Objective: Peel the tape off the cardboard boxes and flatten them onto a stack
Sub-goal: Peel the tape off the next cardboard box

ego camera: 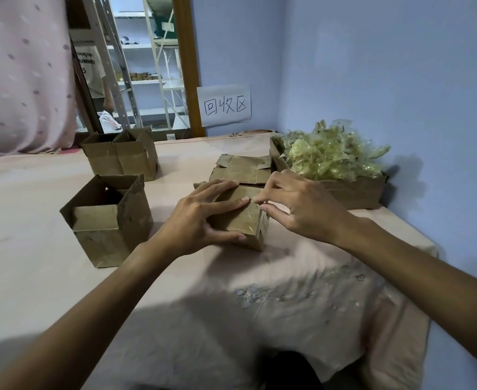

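Observation:
A small taped cardboard box (241,220) lies on the pink tablecloth at the middle of the table. My left hand (200,213) grips it, fingers spread over its top and thumb against its near side. My right hand (293,205) pinches the clear tape at the top right edge of the box with thumb and forefinger. Behind the box lies a stack of flattened boxes (243,170). Open upright boxes stand to the left: one close by (107,218), a pair farther back (121,156).
A low cardboard box (355,190) heaped with crumpled peeled tape (333,153) sits at the back right against the blue wall. A paper sign (224,105) hangs on the wall. The table's right edge drops off near the wall.

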